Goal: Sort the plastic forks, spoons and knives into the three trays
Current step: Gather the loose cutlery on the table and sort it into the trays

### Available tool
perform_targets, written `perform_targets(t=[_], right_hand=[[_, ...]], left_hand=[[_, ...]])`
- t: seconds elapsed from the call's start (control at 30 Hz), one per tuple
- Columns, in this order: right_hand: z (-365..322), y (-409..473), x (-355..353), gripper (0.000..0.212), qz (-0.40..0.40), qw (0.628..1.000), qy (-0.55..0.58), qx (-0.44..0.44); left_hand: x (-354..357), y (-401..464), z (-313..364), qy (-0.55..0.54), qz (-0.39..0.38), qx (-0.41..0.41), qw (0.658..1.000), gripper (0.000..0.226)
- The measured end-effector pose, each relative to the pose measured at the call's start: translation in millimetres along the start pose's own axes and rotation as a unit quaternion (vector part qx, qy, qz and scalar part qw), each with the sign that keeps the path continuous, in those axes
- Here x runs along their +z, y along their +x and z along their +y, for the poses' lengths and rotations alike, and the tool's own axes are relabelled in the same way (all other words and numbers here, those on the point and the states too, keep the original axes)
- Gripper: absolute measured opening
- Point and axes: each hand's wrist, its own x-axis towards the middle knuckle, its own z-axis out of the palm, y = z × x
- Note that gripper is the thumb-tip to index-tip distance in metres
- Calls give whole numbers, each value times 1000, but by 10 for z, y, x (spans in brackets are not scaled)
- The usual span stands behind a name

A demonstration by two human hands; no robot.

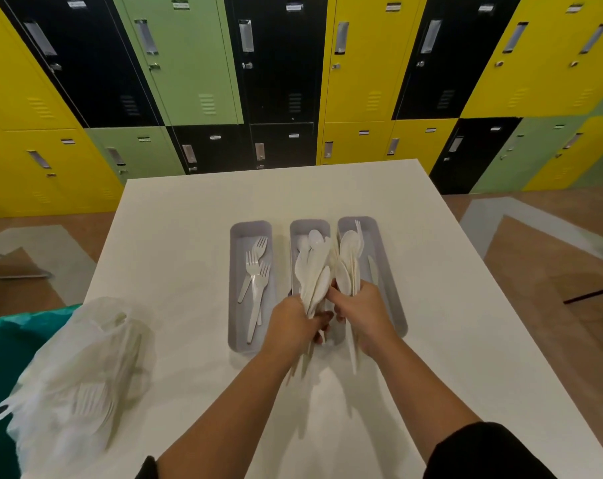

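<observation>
Gripping white plastic cutlery in bunches, your left hand (294, 319) and right hand (362, 305) hover over the middle tray (310, 225) and right tray (384, 271) of three grey trays. Three forks (256, 271) lie in the left tray (236, 271); spoons (314, 238) lie in the middle one.

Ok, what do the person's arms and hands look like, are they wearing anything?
Both forearms are bare. The left hand and right hand wear no gloves, rings or watch that show. A black sleeve covers the right upper arm; a black edge shows at the left elbow.

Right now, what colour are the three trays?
Pale grey trays; the head view, the only one, shows them.
</observation>
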Motion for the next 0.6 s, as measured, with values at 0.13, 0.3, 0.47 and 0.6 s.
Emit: perform_targets(t=[0.13,0.3,0.47,0.6], right_hand=[[-41,72,-69,10,36,999,3,-3],[-106,165,-184,14,53,999,2,-6],[-215,419,-430,10,115,993,36,-18],[-261,653,-670,6,155,986,-5,-58]], left_hand=[[-6,-31,31,-89,-24,-15,996,11],[36,-35,88,-130,-55,-35,989,23],[68,-36,27,-119,-47,-64,990,19],[79,-5,-58,-142,-38,-83,986,21]])
